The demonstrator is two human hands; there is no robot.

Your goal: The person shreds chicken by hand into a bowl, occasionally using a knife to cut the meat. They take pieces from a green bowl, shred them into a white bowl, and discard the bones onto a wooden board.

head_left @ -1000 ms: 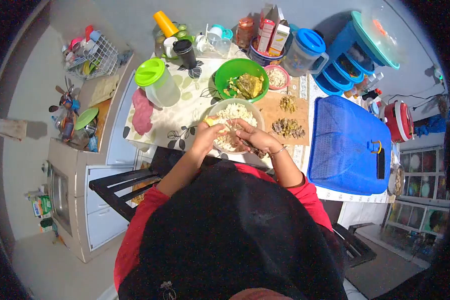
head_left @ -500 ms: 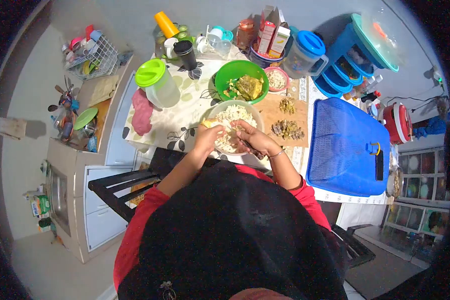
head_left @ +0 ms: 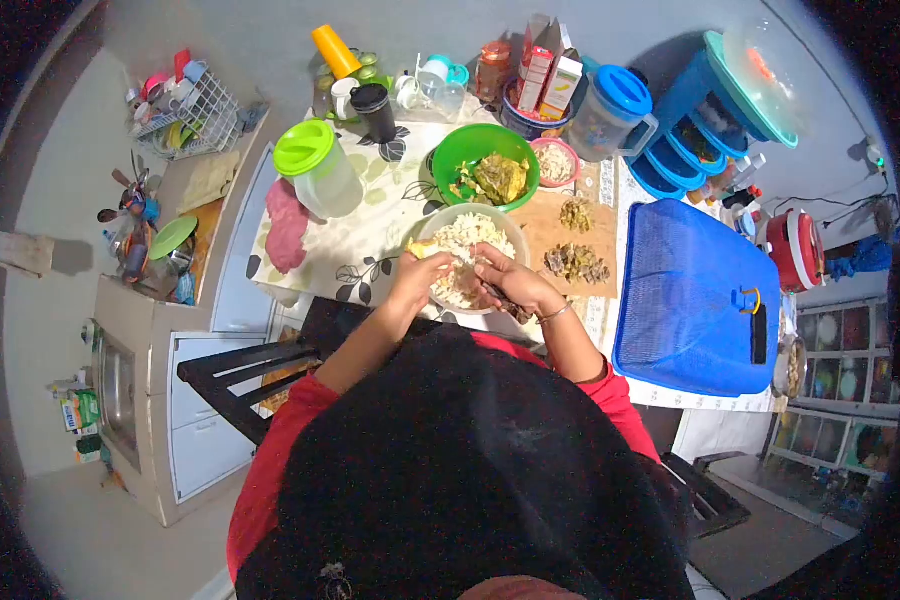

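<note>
A pale bowl (head_left: 518, 232) filled with white shredded meat (head_left: 470, 228), which looks like cooked chicken, sits at the table's near edge. Over its left side my left hand (head_left: 417, 280) is closed around a yellowish piece of chicken (head_left: 422, 247). My right hand (head_left: 520, 282) faces it above the bowl, thumb and finger pinched close to the left fingertips. Dark scraps (head_left: 508, 303) show under its curled lower fingers. Just behind stands a green bowl (head_left: 460, 150) with a larger yellow chunk of chicken (head_left: 500, 178).
Brown paper (head_left: 545, 215) to the right carries two piles of scraps (head_left: 577, 262). A small pink bowl (head_left: 574, 165) of shreds is behind it. A blue mesh food cover (head_left: 695, 300) lies farther right. Left are a green-lidded pitcher (head_left: 325, 180) and a pink cloth (head_left: 286, 228).
Both hands stay over the bowl, and the fingers have shifted only slightly. The right thumb and finger look closer together. The view has moved a little.
</note>
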